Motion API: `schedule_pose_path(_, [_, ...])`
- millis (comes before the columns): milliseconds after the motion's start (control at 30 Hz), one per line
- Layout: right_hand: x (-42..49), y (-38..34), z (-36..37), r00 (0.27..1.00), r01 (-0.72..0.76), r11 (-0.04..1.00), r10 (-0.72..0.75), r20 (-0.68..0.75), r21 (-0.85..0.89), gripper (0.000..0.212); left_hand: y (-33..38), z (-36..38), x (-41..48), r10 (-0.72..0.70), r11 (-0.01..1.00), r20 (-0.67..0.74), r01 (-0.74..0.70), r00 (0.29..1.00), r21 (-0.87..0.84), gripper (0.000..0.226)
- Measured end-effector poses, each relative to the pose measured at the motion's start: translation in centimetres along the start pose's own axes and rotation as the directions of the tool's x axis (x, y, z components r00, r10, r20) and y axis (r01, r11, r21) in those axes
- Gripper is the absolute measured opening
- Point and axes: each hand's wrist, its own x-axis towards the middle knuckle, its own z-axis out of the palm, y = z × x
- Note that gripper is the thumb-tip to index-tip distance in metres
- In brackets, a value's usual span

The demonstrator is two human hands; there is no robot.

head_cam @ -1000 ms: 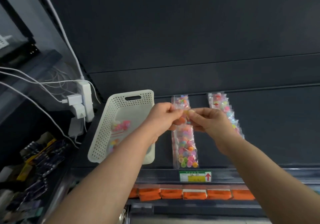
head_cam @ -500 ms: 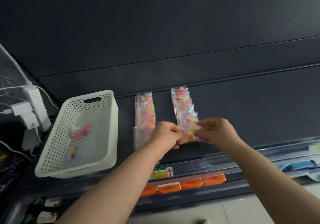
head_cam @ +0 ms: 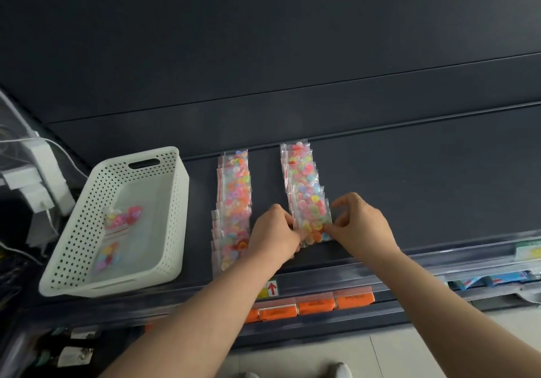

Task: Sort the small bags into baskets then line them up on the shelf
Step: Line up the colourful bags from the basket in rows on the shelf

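Two rows of small clear bags filled with coloured buttons lie on the dark shelf [head_cam: 424, 196]: a left row [head_cam: 234, 199] and a right row [head_cam: 304, 181]. At the near end of the right row lies the front bag [head_cam: 314, 225]. My left hand [head_cam: 273, 235] pinches its left edge and my right hand [head_cam: 358, 225] pinches its right edge, both low on the shelf. A white perforated basket [head_cam: 172, 208] stands to the left with two bags [head_cam: 115, 234] inside.
White power adapters and cables [head_cam: 35, 178] hang at the far left beside the basket. Orange packets [head_cam: 316, 304] sit on the lower shelf below a price label with a red arrow [head_cam: 270, 288]. Blue packets [head_cam: 503, 279] lie at the lower right.
Both hands carried one bag from above the left row across to the near end of the right row and lowered it onto the shelf. The view swung right.
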Motion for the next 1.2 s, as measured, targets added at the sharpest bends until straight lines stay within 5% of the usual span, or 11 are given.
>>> schedule_pose_path(200, [-0.1, -2.9, -0.1, 0.976, 0.198, 0.964, -0.211, -0.055, -0.180, 0.022, -0.1, -3.4, -1.0, 0.080, 0.997, -0.062, -0.081, 0.995, -0.010, 0.021])
schedule_pose_path(333, [-0.3, -6.8, 2.0, 0.916, 0.385, 0.872, -0.400, 0.011, -0.302, 0.018, -1.8, -8.3, -1.6, 0.130, 0.991, -0.244, -0.133, 0.961, 0.004, 0.008])
schedule_pose_path(700, [-2.3, -16.9, 8.9, 0.740, 0.651, 0.651, -0.658, 0.138, -0.391, 0.022, -13.2, -19.7, -2.0, -0.085, 0.992, -0.528, 0.122, 0.845, 0.035, 0.011])
schedule_pose_path(800, [-2.6, -18.3, 9.9, 0.727, 0.669, 0.653, -0.674, 0.130, -0.355, 0.020, -15.6, -21.6, -1.6, -0.157, 0.937, -0.408, 0.266, 0.899, 0.226, 0.006])
schedule_pose_path(900, [-2.7, -19.0, 10.6, 0.731, 0.672, 0.667, -0.666, 0.145, -0.323, 0.023, -16.3, -21.7, -1.1, -0.155, 0.813, -0.272, 0.280, 0.950, 0.511, 0.025])
schedule_pose_path(1200, [-3.3, -19.6, 11.2, 0.801, 0.592, 0.745, -0.588, 0.116, -0.307, 0.022, -16.9, -19.9, 2.0, -0.003, 0.755, -0.222, 0.148, 0.975, 0.639, 0.035])
